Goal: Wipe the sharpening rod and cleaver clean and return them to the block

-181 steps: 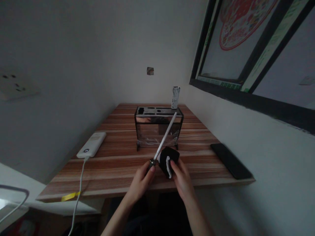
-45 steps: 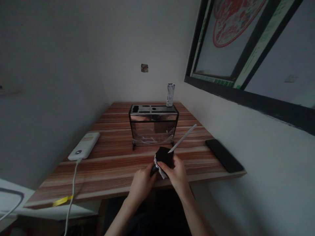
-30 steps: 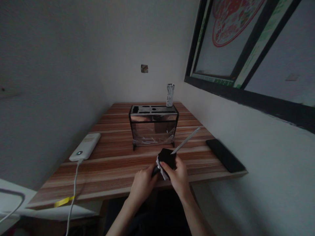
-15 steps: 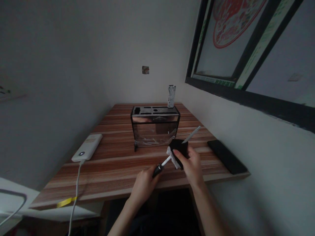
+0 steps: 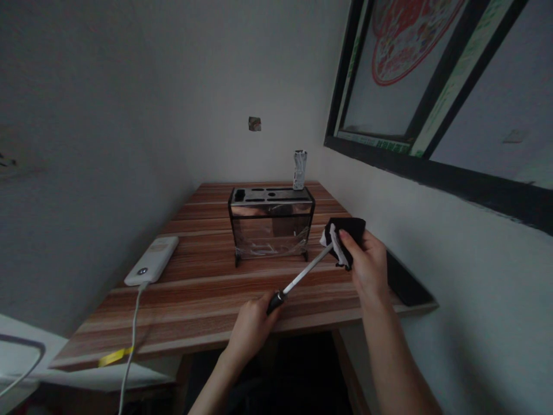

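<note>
So, closest to the camera, the left hand (image 5: 253,323) is wrapped snugly round the black handle of a honing rod (image 5: 305,275), just over the near edge of the wood-grain worktop (image 5: 207,288). The rod slants up and away to the right, and its far end disappears into a black-and-white cloth (image 5: 351,230), so I can't see the tip. The right hand (image 5: 369,262) has that cloth pinched tight, thumb on top, well apart from the left one.

Over on the left, a white cable (image 5: 133,337) drops off the front edge right by a yellow strip (image 5: 114,357), and it's plugged into a white power bank (image 5: 153,260) lying flat. On the right there's a black phone (image 5: 408,282), partly hidden behind the right hand and wrist.

Further back, a see-through knife block (image 5: 272,210) stands upright, slots along the top. A silvery-white upright piece (image 5: 299,170) sticks up at its back right corner; can't tell if it's slotted in or behind. Past all that, a small dark patch (image 5: 254,124) on the pale wall.
</note>
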`<state>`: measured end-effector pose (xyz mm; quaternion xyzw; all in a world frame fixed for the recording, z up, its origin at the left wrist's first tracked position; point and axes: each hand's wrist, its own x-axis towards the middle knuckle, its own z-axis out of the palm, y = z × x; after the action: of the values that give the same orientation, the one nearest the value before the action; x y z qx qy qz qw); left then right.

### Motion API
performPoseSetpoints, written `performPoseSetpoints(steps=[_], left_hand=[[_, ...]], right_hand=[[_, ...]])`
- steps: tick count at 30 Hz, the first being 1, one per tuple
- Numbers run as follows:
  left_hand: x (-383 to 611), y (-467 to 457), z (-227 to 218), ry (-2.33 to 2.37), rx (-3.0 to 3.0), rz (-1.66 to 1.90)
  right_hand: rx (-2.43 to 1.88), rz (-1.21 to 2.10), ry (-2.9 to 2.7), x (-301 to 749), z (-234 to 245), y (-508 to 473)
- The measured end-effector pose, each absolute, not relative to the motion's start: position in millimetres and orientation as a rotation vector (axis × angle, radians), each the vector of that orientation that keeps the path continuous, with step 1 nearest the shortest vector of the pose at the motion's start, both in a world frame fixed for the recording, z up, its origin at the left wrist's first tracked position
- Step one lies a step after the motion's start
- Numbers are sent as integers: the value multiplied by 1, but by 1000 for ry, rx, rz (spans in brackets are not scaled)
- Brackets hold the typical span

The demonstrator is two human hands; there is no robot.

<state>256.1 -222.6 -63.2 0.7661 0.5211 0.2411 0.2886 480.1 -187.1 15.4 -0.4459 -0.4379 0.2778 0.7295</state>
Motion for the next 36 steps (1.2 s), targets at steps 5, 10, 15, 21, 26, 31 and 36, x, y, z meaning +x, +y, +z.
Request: performPoseSetpoints(steps=[5,10,15,21,26,31,36], left_hand=[[256,-222,-65,1413,2084,612],[256,-222,-62,1425,2087,570],[256,-222,-60,1370,2055,624],[255,-220,-63,1387,2045,643],[254,-218,-68,1396,2033,676],[254,-218,-70,1380,2009,695],[254,-218,-68,1399,2031,677]], right_hand=[[-933,533,-899,486,21,-183],[-946,412,-873,487,17,-180],[-1032,426,-862,474,6,-186],[-1107,639,-1027,442,-14,-200],[-1181,701,-1141,417,-23,-213],[-1161,823,-1176,397,-35,-223],[-1145,852,-1118,391,-43,-227]])
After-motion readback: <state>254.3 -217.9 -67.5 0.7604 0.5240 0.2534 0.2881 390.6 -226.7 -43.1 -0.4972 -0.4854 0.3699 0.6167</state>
